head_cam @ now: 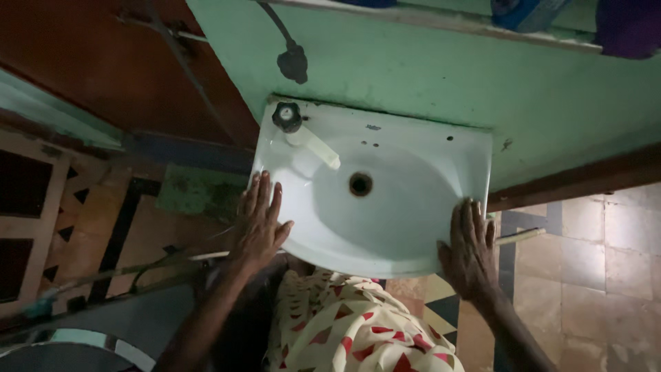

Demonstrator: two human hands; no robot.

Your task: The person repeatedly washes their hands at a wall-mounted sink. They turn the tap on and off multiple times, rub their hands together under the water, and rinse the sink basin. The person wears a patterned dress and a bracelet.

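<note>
Left hand (260,220), right hand (470,246) flat on washbasin (413,227)

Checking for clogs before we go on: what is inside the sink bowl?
The sink bowl shows only an open round drain hole and a white tap spout reaching over it; no water or objects. Inside the drain is dark. Left hand and right hand rest flat on the rim.
</note>
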